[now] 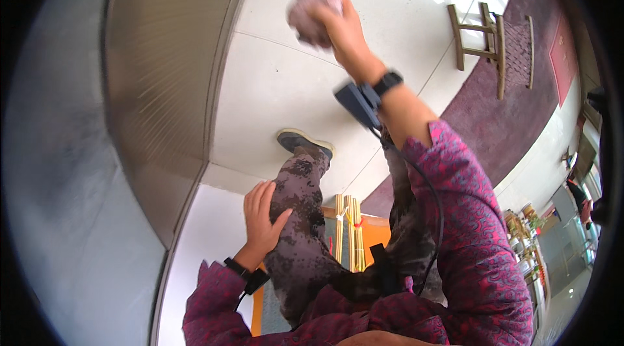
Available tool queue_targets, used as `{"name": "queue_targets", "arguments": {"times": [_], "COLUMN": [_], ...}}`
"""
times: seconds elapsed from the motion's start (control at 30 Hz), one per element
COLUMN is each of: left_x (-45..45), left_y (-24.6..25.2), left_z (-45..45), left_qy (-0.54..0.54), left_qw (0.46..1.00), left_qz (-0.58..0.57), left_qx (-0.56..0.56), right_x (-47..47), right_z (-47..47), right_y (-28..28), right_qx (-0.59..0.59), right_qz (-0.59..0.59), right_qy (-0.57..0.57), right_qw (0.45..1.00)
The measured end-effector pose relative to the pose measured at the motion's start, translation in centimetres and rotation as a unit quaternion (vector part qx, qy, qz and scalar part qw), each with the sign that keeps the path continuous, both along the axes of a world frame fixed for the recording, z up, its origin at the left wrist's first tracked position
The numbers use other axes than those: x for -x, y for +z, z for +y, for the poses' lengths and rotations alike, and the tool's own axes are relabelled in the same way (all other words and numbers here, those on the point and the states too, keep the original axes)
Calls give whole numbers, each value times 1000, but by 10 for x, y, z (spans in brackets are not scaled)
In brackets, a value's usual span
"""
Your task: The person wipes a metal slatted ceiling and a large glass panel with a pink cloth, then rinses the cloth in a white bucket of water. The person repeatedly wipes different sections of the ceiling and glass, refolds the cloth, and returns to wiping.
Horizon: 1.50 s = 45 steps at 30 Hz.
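My right hand (341, 24) is stretched out far ahead, closed around a bunched pinkish-grey cloth (314, 14), which is blurred. It is held over the pale tiled floor (273, 77). A strap with a dark boxy device (358, 102) and a cable sits on that wrist. My left hand (263, 214) lies with fingers spread against the patterned trouser leg (297, 190) near the knee and holds nothing. A dark strap circles the left wrist too.
A metal-framed brownish panel (165, 77) stands at the left. A wooden folding stool with a woven seat (516, 53) is at the upper right on a dark red floor strip (487, 126). Bundled light sticks (351, 234) lie behind my legs. Potted plants (529, 224) stand at the far right.
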<state>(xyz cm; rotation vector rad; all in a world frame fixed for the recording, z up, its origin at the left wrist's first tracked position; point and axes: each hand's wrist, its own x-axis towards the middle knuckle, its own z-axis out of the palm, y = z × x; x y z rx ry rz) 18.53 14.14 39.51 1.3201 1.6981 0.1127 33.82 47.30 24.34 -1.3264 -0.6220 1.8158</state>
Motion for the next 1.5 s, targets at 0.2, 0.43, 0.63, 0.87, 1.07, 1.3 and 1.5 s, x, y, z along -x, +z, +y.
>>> {"name": "queue_targets", "arguments": {"times": [0.2, 0.43, 0.63, 0.87, 1.07, 1.3, 1.5], "left_x": [-11, -42, -28, 19, 84, 163, 195], "left_y": [-2, 43, 152, 220, 205, 209, 204], "left_z": [-28, -23, 4, 7, 0, 39, 48], "left_qy": [-48, -19, 228, 196, 165, 180, 197], "left_qw": [997, 979, 967, 970, 973, 964, 963], "left_qz": [53, 180, 53, 139, 126, 89, 70], "left_qx": [2, 94, 98, 32, 102, 175, 169], "right_x": [-99, -169, -181, -145, -21, 149, 184], "right_z": [-114, -156, -102, -7, 79, 146, 167], "right_y": [76, 200, 259, 276, 341, 489, 475], "right_qx": [146, 209, 202, 131, 30, -457, -482], "right_qz": [-116, -99, -117, -60, -85, 85, 16], "right_qy": [8, -18, -47, -39, -63, -83, -120], "right_qw": [982, 973, 971, 989, 994, 881, 868]}}
